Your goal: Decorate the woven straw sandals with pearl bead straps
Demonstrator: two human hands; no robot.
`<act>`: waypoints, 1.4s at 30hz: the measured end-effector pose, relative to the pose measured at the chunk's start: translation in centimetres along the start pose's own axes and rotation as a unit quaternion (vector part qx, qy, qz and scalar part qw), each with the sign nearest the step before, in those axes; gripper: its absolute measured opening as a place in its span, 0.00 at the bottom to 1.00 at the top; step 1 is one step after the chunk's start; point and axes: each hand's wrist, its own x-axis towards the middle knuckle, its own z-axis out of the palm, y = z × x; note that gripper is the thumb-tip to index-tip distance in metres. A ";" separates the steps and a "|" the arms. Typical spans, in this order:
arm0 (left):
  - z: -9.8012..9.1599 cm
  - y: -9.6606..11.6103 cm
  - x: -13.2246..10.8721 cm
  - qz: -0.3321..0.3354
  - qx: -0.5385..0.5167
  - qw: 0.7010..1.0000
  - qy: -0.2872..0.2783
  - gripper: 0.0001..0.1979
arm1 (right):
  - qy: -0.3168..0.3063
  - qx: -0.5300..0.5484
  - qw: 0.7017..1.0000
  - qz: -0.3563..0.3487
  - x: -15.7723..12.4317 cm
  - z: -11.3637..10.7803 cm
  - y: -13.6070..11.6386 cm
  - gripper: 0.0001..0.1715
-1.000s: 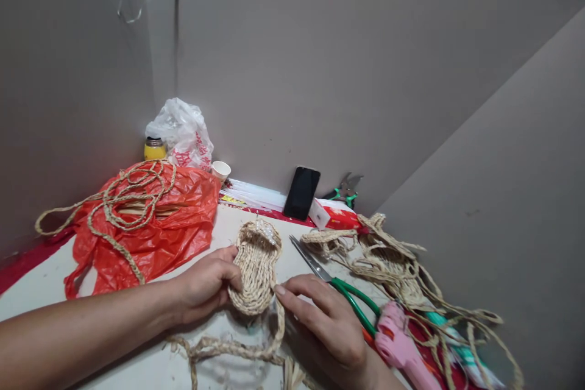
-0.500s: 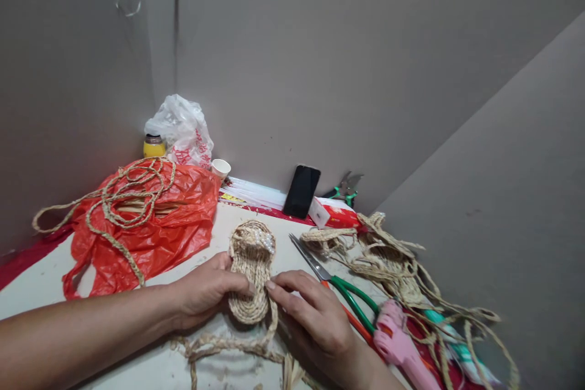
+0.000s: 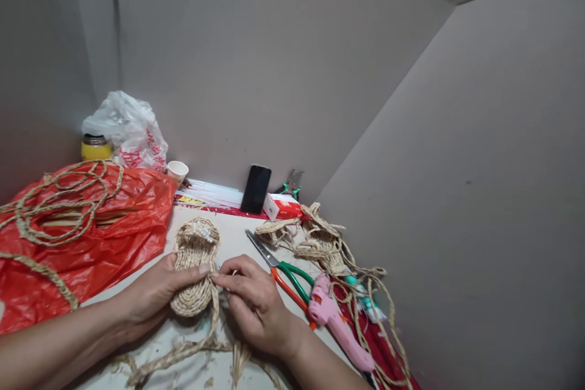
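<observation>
A small woven straw sandal (image 3: 194,268) lies on the white table (image 3: 237,237), toe strap pointing away from me. My left hand (image 3: 155,292) grips its left edge, thumb laid across the sole. My right hand (image 3: 249,298) pinches the sandal's right edge with fingertips pressed together, where a braided straw cord (image 3: 183,350) trails off toward me. Scissors (image 3: 278,268) with green and orange handles lie just right of my right hand, beside a pink glue gun (image 3: 336,320).
A red plastic bag (image 3: 91,237) with coiled straw rope (image 3: 55,195) fills the left. A white bag (image 3: 130,131), yellow jar (image 3: 95,147), paper cup (image 3: 177,169), black phone (image 3: 256,189), red-white box (image 3: 283,207), pliers (image 3: 292,183) line the wall. Loose straw braids (image 3: 320,241) lie right.
The view has swung to the right, so everything sits further left in frame. My hands have drawn closer together on the sandal, and my right fingers now pinch its edge.
</observation>
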 end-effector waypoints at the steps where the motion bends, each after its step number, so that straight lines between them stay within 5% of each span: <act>1: 0.0 0.0 0.0 -0.003 -0.002 1.000 0.007 0.21 | -0.001 0.005 1.000 0.003 0.0 0.0 0.0 0.24; 15: -0.8 -0.5 0.6 -0.038 -0.034 0.999 -0.005 0.16 | -0.055 -0.058 0.996 -0.035 -0.3 0.1 0.8 0.30; 32: -0.1 -0.8 -0.4 -0.028 -0.045 0.994 -0.101 0.13 | -0.021 -0.057 0.990 -0.125 -0.4 -0.4 0.2 0.27; 37: -0.3 -0.9 -0.3 -0.006 -0.050 0.996 -0.078 0.09 | 0.017 -0.011 0.995 -0.095 -1.1 -0.8 -0.1 0.29; 40: -0.7 -0.9 -0.1 0.020 -0.029 0.999 -0.033 0.14 | 0.099 0.027 0.995 0.011 -1.4 -0.5 -0.5 0.25; 42: -0.8 -0.9 0.0 0.054 -0.005 0.998 -0.016 0.19 | 0.099 0.038 0.989 0.103 -1.2 0.1 -1.0 0.15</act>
